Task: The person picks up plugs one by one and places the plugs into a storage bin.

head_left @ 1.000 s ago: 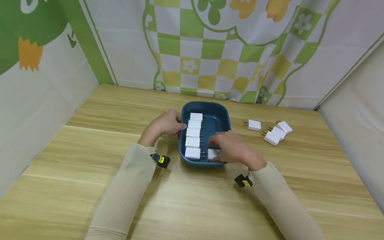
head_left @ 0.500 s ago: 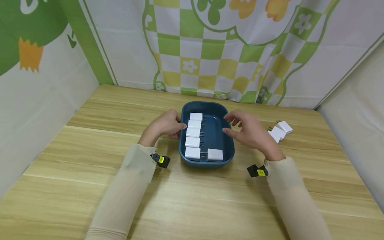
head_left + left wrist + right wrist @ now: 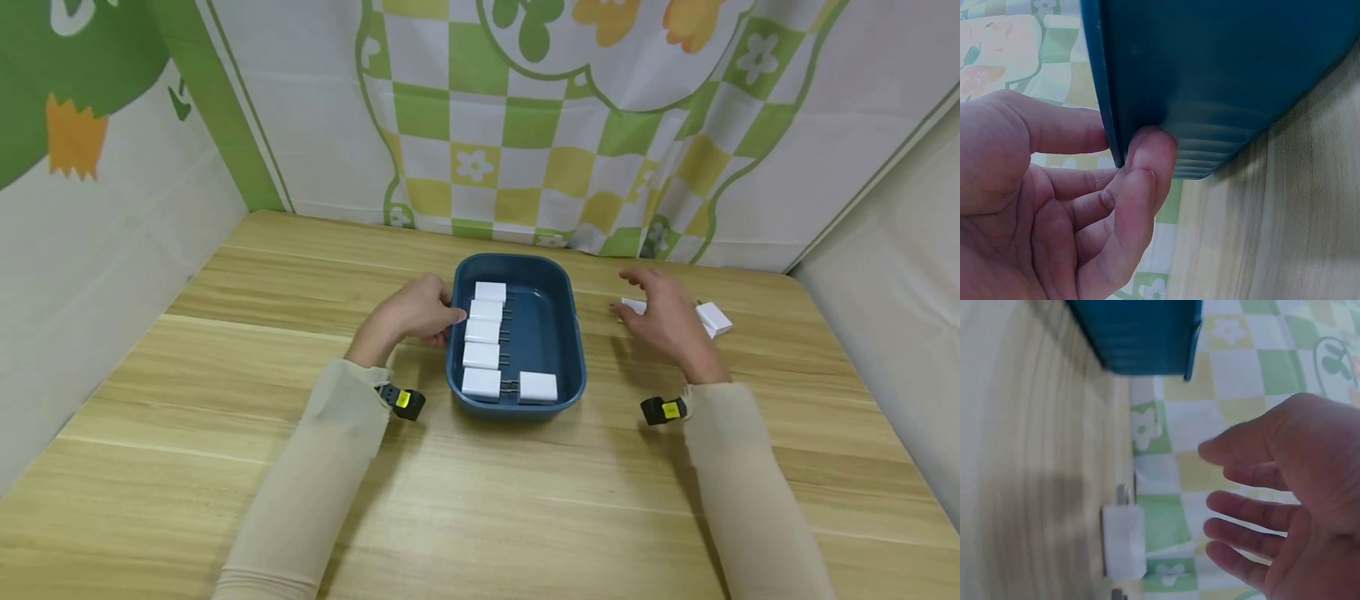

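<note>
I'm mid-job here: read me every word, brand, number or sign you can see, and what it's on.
No readable text in any view.
Yellow label on the left wrist camera: too small to read.
Yellow tag on the right wrist camera: likewise.
White charger plugs: no print legible.
Blue bin: none visible.

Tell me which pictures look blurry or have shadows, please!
Head view: mostly sharp, with pale shine on the table and a soft shadow beside the right sleeve; left wrist view: dim, but the left hand looks fairly clear; right wrist view: softer, with the white charger fuzzy-edged.
</note>
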Motion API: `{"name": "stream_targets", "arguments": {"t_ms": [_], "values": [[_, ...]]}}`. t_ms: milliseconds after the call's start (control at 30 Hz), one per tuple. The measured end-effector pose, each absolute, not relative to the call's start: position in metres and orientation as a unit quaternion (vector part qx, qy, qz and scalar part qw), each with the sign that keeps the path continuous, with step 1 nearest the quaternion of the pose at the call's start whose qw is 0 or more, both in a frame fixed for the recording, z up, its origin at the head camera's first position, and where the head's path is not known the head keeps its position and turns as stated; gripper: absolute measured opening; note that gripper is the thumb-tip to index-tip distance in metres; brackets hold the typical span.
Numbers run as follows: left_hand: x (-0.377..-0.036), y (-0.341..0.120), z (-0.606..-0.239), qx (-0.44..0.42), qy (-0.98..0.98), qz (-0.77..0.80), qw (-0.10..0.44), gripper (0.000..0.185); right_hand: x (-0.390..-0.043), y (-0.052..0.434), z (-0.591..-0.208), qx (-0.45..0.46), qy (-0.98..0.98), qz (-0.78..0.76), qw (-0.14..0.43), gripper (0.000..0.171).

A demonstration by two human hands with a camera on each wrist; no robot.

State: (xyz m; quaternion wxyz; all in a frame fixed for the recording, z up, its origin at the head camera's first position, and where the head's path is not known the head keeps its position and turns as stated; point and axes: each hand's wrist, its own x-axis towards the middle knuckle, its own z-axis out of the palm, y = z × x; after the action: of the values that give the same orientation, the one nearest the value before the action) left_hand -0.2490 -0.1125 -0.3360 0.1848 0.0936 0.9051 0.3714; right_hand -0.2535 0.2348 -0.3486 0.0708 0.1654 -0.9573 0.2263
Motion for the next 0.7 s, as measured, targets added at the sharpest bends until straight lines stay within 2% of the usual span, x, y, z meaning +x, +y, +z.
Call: {"name": "stream_targets", "arguments": {"t_ms": [300, 700], "values": [[-0.249, -0.112, -0.336, 0.090, 0.907, 0.369, 0.183, 0.023, -0.259, 0.246, -0.360, 0.138, -0.970, 0.199, 0.013, 0.062], [-0.250, -0.113, -0.336, 0.089, 0.908, 0.367, 0.183, 0.024, -0.263, 0.249, -0.371, 0.138, -0.978, 0.158, -0.009, 0.061]]}}
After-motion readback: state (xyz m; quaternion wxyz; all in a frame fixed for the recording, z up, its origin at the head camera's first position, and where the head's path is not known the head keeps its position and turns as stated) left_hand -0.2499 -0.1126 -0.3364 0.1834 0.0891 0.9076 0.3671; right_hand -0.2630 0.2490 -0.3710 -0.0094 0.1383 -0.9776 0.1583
